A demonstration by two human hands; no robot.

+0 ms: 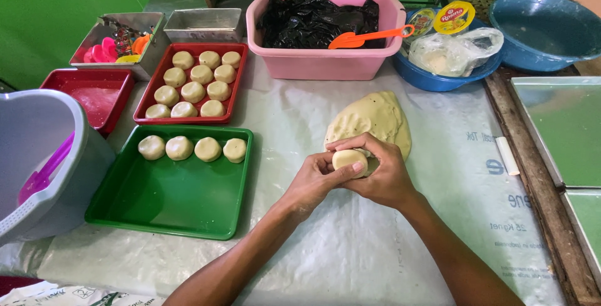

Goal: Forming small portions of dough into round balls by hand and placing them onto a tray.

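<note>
Both my hands cup a small pale dough ball (349,157) above the plastic-covered table. My left hand (313,179) wraps it from the left, and my right hand (383,171) closes over it from the right. Just behind them lies a large flat lump of pale dough (372,118). A green tray (175,202) to the left holds a row of several shaped dough balls (192,148) along its far edge. Behind it, a red tray (153,87) is filled with several more dough balls.
A grey bucket (44,155) with a pink scoop stands at far left, an empty red tray (94,96) beside it. At the back are a pink tub (325,30) with black plastic and an orange spatula (369,36), blue basins (544,27), metal tins (203,24), and metal trays (563,124) on the right.
</note>
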